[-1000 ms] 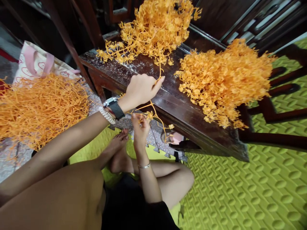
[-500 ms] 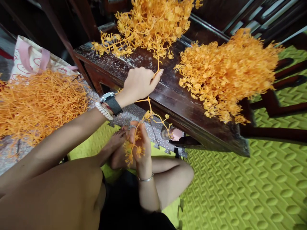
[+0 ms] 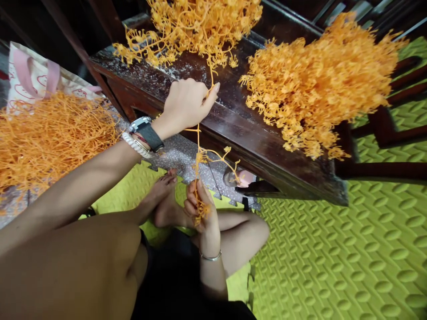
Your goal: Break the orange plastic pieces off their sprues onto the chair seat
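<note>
An orange branching sprig (image 3: 199, 149) with small flower-like tips hangs between my two hands. Closed over its upper stem is my left hand (image 3: 187, 104), which wears a watch and a white coiled band at the wrist. Above that fist, a thin orange stem runs up towards a bushy orange bunch (image 3: 203, 26) on the dark wooden bench (image 3: 230, 120). My right hand (image 3: 203, 206), lower down with a silver bangle, has its fingers curled round the sprig's lower end. Orange bits lie against its palm. The left fingertips are partly hidden.
Another dense orange bunch (image 3: 320, 84) rests on the bench's right part. At left, a heap of thin orange stems (image 3: 56, 138) lies before a white bag (image 3: 33, 75) with pink handles. Yellow-green foam mat (image 3: 333, 258) covers the floor. A pink object (image 3: 246, 178) sits under the bench edge.
My right hand has closed round the sprig's lower end, its fingers looser before. The sprig now hangs straighter. My left hand keeps its hold; the view has shifted slightly.
</note>
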`<state>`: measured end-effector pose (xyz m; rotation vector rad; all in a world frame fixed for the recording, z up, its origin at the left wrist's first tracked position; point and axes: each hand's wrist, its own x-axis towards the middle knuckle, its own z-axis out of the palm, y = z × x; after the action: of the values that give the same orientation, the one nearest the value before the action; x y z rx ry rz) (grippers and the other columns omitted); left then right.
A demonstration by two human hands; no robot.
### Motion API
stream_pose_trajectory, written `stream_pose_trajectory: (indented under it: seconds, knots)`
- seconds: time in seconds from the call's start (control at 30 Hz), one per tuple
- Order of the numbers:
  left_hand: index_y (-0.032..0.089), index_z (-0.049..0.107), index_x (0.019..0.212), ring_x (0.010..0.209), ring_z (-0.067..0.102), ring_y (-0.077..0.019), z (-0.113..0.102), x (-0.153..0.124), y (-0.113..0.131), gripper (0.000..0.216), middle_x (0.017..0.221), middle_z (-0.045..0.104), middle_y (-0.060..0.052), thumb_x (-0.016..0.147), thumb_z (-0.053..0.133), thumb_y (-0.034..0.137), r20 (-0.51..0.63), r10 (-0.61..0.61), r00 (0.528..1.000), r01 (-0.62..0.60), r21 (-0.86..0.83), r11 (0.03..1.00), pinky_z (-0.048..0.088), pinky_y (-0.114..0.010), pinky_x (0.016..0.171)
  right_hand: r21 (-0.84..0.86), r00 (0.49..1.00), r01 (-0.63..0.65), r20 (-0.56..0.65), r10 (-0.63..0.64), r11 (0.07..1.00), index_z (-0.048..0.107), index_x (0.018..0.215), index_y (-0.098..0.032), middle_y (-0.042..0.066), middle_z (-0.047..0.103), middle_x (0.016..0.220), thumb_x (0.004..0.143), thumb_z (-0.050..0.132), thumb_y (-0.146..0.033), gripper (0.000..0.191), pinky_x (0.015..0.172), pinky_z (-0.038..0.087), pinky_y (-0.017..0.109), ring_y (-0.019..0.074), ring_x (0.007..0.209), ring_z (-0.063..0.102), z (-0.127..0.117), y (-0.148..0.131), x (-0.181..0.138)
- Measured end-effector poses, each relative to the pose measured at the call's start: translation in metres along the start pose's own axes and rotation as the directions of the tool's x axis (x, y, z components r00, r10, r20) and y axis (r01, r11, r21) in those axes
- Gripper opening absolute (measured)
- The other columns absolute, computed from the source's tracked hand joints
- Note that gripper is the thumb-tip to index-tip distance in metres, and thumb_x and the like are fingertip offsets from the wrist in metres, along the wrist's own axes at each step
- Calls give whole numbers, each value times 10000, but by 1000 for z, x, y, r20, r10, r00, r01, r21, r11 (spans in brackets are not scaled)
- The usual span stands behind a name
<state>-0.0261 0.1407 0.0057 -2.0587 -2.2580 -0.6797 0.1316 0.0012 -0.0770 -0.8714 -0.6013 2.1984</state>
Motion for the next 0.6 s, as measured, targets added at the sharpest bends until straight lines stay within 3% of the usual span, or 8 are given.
stream_pose_trajectory:
  seconds: [0.23, 0.43, 0.6]
  knots:
    - [179, 691, 855, 684, 467, -209, -1, 1, -2, 705, 759, 622, -112, 911, 79, 524, -2, 21, 1000, -21, 39, 999, 208, -384, 640, -138, 971, 165, -153, -185, 977, 514, 692, -194, -95, 341, 465, 822, 548, -578, 407, 344, 155, 168, 38, 366, 165, -7, 15, -9]
    - [192, 694, 893, 714, 472, -240, -1, 1, -3, 742, 752, 630, -119, 884, 45, 552, 8, 35, 999, -35, 46, 998, 217, -399, 660, -35, 979, 84, -184, -89, 996, 509, 727, -199, -118, 264, 441, 823, 540, -589, 403, 335, 117, 163, 39, 362, 108, 4, 18, -27]
    - [173, 676, 873, 716, 473, -223, -1, 2, -3, 711, 769, 613, -121, 898, 62, 529, 8, 43, 999, -43, 25, 999, 217, -396, 670, -16, 954, 174, -246, -173, 985, 523, 745, -197, -117, 239, 455, 845, 518, -580, 396, 350, 140, 162, 44, 379, 108, 16, 17, -36]
